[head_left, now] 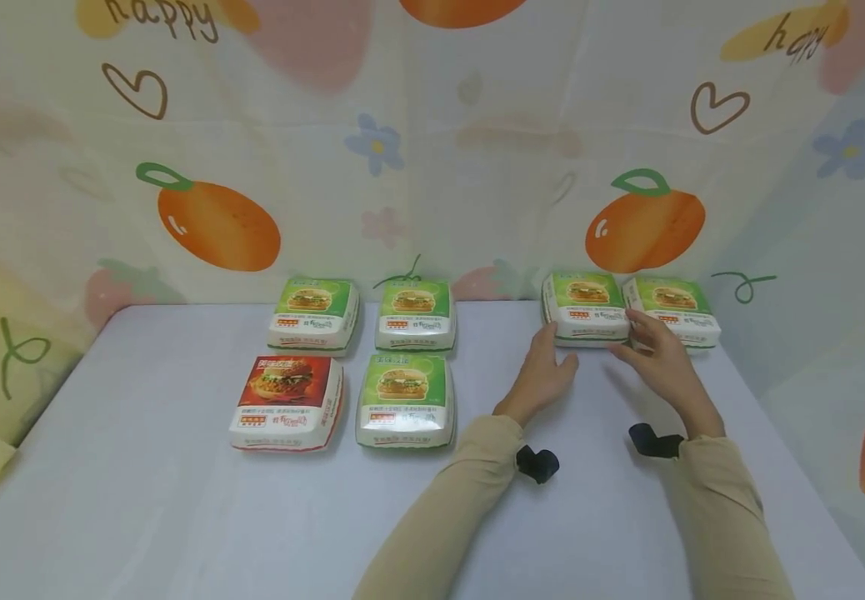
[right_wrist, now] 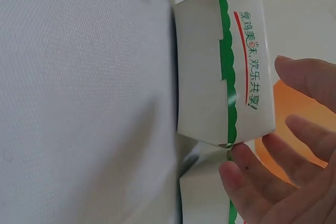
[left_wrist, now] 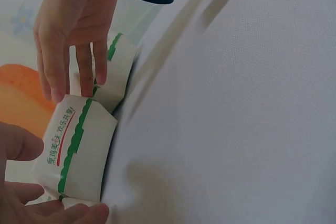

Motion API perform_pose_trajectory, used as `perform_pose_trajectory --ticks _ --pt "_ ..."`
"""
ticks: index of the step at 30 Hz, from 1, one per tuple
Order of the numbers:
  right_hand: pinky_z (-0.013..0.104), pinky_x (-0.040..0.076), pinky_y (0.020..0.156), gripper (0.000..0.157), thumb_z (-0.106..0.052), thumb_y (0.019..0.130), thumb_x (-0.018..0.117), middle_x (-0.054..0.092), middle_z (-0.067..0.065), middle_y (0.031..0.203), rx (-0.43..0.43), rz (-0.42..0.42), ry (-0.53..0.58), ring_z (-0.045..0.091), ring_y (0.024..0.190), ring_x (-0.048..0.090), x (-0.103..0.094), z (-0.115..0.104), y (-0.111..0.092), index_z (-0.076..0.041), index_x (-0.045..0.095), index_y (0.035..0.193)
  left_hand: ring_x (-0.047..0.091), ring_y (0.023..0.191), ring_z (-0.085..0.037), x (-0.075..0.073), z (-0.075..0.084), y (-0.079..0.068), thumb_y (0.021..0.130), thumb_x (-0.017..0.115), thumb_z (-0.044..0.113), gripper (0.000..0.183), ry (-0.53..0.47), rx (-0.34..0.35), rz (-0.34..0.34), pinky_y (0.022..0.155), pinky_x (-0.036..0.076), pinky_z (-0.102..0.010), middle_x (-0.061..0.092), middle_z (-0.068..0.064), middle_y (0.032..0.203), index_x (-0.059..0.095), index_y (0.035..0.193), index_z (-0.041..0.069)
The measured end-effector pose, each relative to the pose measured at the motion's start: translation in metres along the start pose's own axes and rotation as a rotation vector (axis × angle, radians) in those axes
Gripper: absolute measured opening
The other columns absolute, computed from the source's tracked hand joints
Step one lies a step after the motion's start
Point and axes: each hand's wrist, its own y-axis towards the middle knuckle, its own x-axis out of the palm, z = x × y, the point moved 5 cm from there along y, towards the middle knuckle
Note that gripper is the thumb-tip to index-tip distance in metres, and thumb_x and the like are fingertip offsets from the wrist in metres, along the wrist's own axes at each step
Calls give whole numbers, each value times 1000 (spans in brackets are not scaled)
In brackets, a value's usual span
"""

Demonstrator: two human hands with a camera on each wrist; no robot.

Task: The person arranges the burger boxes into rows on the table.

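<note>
A green-and-white burger box (head_left: 584,315) sits at the back right of the table, with a hand on each side of it. My left hand (head_left: 539,377) is at its left side, its fingertips by the box's corner. My right hand (head_left: 663,358) reaches its fingers to the box's right side, where it meets a second green burger box (head_left: 678,318). In the left wrist view, the right hand's fingers (left_wrist: 52,72) hang fairly straight at the end of the box. The right wrist view shows the box's front panel (right_wrist: 210,72) with the right fingers at its lower corner.
Left of the hands stand three more green burger boxes (head_left: 314,315), (head_left: 416,315), (head_left: 406,402) and a red one (head_left: 286,402), in two rows on the white table (head_left: 140,500). A fruit-printed curtain (head_left: 432,167) rises behind the table's back edge.
</note>
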Motion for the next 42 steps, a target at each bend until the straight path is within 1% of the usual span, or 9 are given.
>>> perform_pose_trajectory --ticks 7,12,18,23,29,33,36,39,42 --pt "63 43 103 68 -19 97 64 33 30 155 -10 15 2 54 133 42 1 3 -1 3 31 152 36 146 -22 -4 -9 2 99 51 16 53 -45 0 71 120 32 -35 37 -9 156 40 150 9" --pt "63 42 106 64 -21 98 63 36 29 153 7 26 8 52 133 44 1 5 -3 2 36 150 56 123 -21 -9 -14 3 97 54 12 42 -134 6 170 101 50 -32 52 -9 137 52 139 9" --pt "59 42 106 66 -25 97 64 40 30 149 14 28 14 50 133 45 1 8 -4 -1 36 151 59 103 -14 -11 -18 4 97 58 17 43 -176 -4 214 83 52 -22 54 -7 122 53 139 8" --pt "59 42 107 73 -30 95 67 39 30 149 13 -1 20 48 131 46 4 12 -4 0 34 152 57 99 -11 -13 -20 1 96 61 23 42 -185 -4 237 82 51 -22 53 -6 120 57 136 10" --pt "60 38 110 79 -33 93 70 31 28 153 52 -26 71 48 136 40 8 18 -6 -3 30 154 53 109 -16 -14 -25 -4 96 61 28 39 -172 5 245 92 48 -31 54 -9 129 57 131 12" --pt "25 51 101 79 -30 93 70 27 27 158 50 -49 115 48 137 43 13 19 -7 -5 28 155 58 103 -11 -13 -28 -6 97 61 27 39 -238 19 235 89 50 -28 60 -7 125 53 133 12" --pt "3 46 80 79 -30 94 69 25 25 160 58 -68 153 46 136 46 16 19 -10 -6 27 156 60 102 -9 -12 -30 -9 99 59 26 44 -274 29 226 90 51 -27 59 -6 129 48 139 12" --pt "3 46 81 77 -28 94 68 25 24 161 46 -68 177 46 135 46 19 16 -12 -4 28 155 59 109 -12 -13 -31 -13 100 57 28 47 -275 32 237 94 51 -29 54 -8 135 46 143 12" --pt "9 51 86 76 -29 95 68 26 23 160 30 -72 173 47 134 47 23 12 -11 -5 29 155 57 104 -12 -17 -31 -17 101 55 29 45 -278 27 268 88 51 -27 53 -9 132 48 141 10"
